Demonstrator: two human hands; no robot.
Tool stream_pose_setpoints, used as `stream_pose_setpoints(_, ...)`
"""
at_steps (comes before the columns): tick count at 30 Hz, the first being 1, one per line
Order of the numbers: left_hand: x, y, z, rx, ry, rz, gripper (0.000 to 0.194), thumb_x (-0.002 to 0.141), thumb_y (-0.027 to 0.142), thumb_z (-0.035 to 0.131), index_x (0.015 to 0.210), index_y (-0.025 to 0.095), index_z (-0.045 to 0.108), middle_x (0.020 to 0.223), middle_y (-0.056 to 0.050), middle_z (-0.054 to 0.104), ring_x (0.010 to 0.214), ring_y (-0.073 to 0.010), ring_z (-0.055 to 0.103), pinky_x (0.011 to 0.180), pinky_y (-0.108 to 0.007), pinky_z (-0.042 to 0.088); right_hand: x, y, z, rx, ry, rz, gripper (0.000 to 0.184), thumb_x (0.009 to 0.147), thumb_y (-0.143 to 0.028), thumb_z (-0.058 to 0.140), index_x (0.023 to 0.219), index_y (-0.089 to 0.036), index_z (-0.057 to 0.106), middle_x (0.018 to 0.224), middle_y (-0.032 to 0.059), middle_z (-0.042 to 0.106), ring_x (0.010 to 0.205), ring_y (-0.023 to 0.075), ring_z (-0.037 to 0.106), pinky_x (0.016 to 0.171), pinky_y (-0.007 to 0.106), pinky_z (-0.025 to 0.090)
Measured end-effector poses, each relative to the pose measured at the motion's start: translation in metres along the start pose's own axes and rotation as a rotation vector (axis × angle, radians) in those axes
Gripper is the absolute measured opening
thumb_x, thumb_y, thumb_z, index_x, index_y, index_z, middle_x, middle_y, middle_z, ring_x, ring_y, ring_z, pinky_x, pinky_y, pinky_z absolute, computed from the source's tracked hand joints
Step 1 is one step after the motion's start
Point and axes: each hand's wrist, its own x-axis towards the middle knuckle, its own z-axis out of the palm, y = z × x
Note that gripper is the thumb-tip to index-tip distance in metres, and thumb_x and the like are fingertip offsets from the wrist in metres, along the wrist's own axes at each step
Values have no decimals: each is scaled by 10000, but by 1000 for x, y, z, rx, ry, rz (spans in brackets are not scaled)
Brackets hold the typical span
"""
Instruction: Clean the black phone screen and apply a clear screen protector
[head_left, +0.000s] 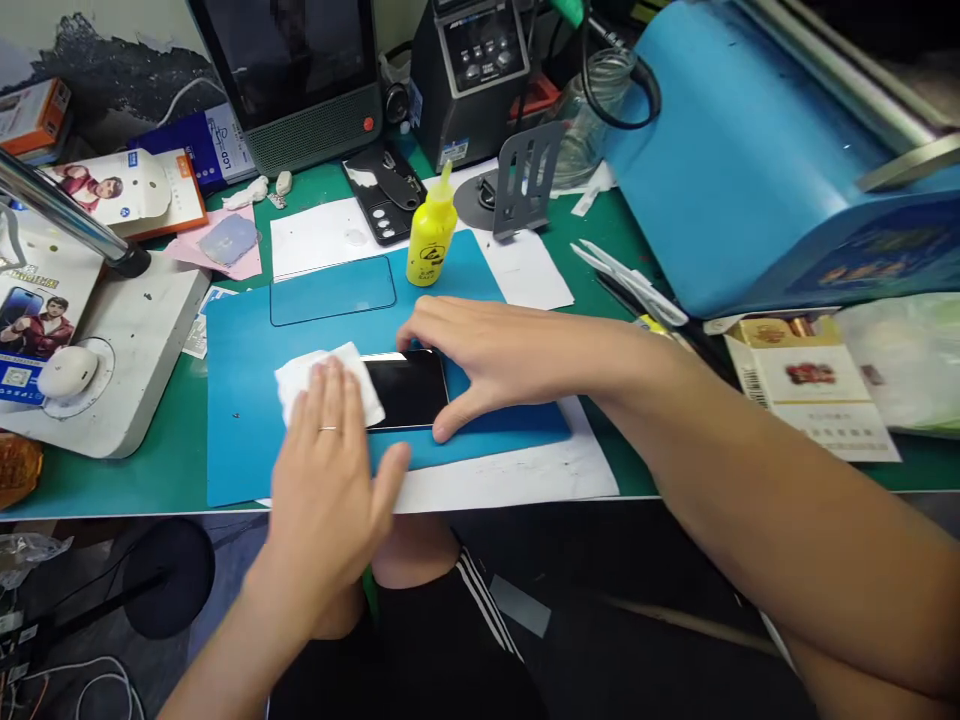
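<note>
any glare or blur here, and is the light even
Head view: a bright strip of glare runs along the far edge of the phone; no strong blur shows on the left hand; light is uneven, brighter on the desk than on the floor below; the right arm looks stretched, likely lens distortion.

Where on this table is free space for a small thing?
Left of the white cloth, the blue mat is bare except a speck. The white paper strip along the mat's front looks free too. Crowded: the middle: left hand, right hand, phone, yellow bottle behind.

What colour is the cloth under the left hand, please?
The cloth is white, seen in the head view.
</note>
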Motion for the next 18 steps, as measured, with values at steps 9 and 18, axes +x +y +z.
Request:
stream_pose_setpoints(9,-4,16,8,-5,13,131,787,1098,565,318,1579,-55,382,1692,-276,317,1594,-404,308,1288,-534,332,-2,2,5,27,1,34,894,686,-848,747,1272,-192,591,1122,140,644,1020,347,624,814,428,485)
stream_pose_setpoints(18,1,-2,7,-43,42,-21,876,1080,639,296,1602,-64,302,1699,-313,264,1617,-425,229,1256,-623,353,2,-6,-2,26,-53,28,773,724,-760,787,1178,-167,588,1104,126,605,986,309,579,814,413,467)
